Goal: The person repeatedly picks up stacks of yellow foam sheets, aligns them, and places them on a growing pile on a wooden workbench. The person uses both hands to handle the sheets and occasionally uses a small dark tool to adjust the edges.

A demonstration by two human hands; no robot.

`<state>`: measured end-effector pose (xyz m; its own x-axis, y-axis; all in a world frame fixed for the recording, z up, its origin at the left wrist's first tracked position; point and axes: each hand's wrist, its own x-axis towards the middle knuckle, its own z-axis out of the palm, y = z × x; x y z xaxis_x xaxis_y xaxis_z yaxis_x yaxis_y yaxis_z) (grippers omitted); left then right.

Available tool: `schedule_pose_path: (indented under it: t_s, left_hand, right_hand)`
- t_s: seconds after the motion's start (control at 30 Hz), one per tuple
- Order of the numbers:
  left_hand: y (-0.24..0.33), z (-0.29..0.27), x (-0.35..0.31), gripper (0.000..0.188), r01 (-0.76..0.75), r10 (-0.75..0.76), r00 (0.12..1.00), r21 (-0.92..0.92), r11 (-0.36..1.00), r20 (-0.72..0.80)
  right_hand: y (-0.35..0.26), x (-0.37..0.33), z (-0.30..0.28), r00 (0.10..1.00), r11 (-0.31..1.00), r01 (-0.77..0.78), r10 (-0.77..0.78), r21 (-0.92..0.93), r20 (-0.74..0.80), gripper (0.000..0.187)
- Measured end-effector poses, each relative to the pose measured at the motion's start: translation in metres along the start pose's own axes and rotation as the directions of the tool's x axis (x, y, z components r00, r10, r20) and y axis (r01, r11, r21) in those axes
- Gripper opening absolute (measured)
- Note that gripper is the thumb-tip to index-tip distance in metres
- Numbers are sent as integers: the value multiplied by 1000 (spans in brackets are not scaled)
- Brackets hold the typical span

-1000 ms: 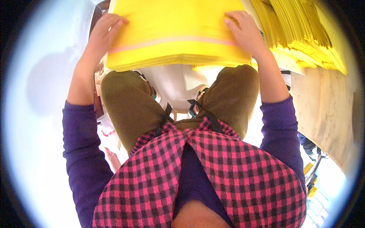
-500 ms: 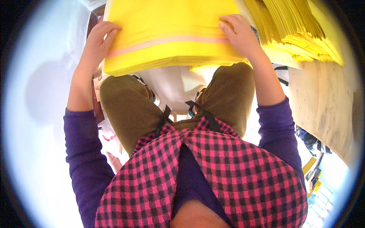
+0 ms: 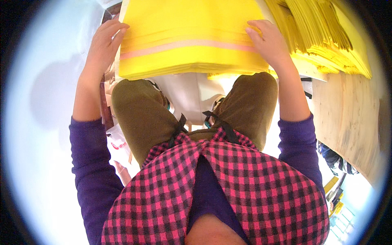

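Note:
A stack of flat yellow sheets (image 3: 192, 24), soft and cloth-like, lies in front of me above my knees. A pale pink strip (image 3: 192, 43) runs across it near the front edge. At the stack's left edge is my left hand (image 3: 105, 43), with its thumb and forefinger apart and the tips just over the border. My right hand (image 3: 270, 44) is at the opposite edge, its thumb and forefinger parted and tips over the yellow surface. No sheet shows pinched in either hand. Whether the fingertips press on the sheets, I cannot tell.
More yellow folded pieces (image 3: 322, 32) are piled at the far right, beside a light wooden board (image 3: 343, 118). My knees (image 3: 257, 94) are below the stack's front edge. A white plastic bag (image 3: 118, 141) is by my left leg.
The view has shifted a little, so the stack appears slightly farther right. My right hand has moved slightly outward, with its thumb and forefinger wider apart. My left hand has barely moved.

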<state>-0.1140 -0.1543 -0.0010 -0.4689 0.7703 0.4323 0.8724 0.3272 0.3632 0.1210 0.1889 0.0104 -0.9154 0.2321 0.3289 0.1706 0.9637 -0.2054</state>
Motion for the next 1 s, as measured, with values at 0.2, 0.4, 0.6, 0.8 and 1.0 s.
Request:
schedule_pose_path:
  t_s: [0.2,0.4,0.6,0.8,1.0]
  left_hand:
    - [21,13,-16,22,32,-32,999,-43,999,9]
    - [12,7,-5,22,15,-14,999,26,1000,-32]
    - [21,24,-18,22,0,1,1000,48,999,-27]
    - [28,6,-18,23,36,-35,999,28,999,-34]
    - [36,-2,-20,23,58,-59,993,-12,998,-100]
  right_hand:
    - [-11,-9,14,993,1000,-25,25,1,113,38]
    - [-4,3,4,1000,1000,-7,7,-9,22,37]
    - [-11,-11,17,999,996,44,-46,74,21,33]
    - [-14,-18,-4,1000,999,19,-19,27,9,29]
    - [-18,-19,-19,997,994,55,-49,99,-67,29]
